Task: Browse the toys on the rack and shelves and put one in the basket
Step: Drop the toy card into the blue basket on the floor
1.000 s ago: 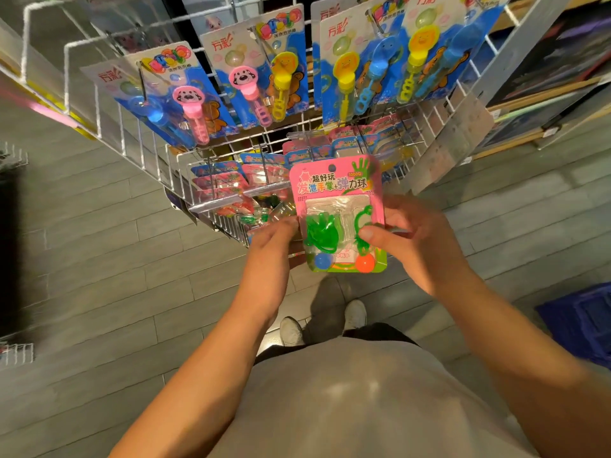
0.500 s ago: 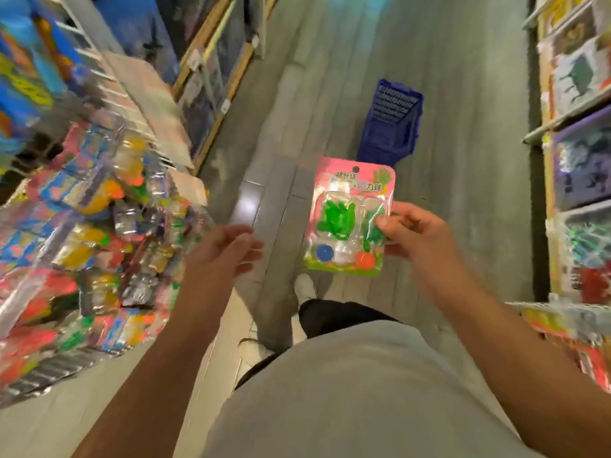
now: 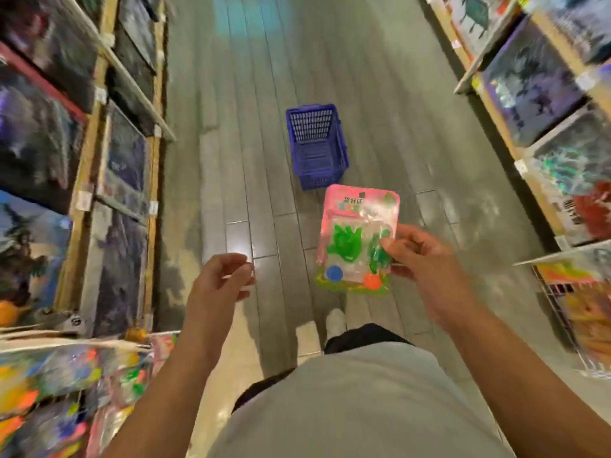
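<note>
Pink toy pack (image 3: 357,239) pinched at its right edge between thumb and fingers (image 3: 391,242) of the right hand (image 3: 426,259), held in the air above the aisle floor (image 3: 238,160); left hand (image 3: 220,282) empty, fingers loosely curled. Best carried forward to the blue basket (image 3: 315,148) standing ahead on the floor, then lowered flat inside rather than tossed. Shelves (image 3: 109,77) on both sides smeared by blur, pack lettering unreadable, basket contents hard to make out.
</note>
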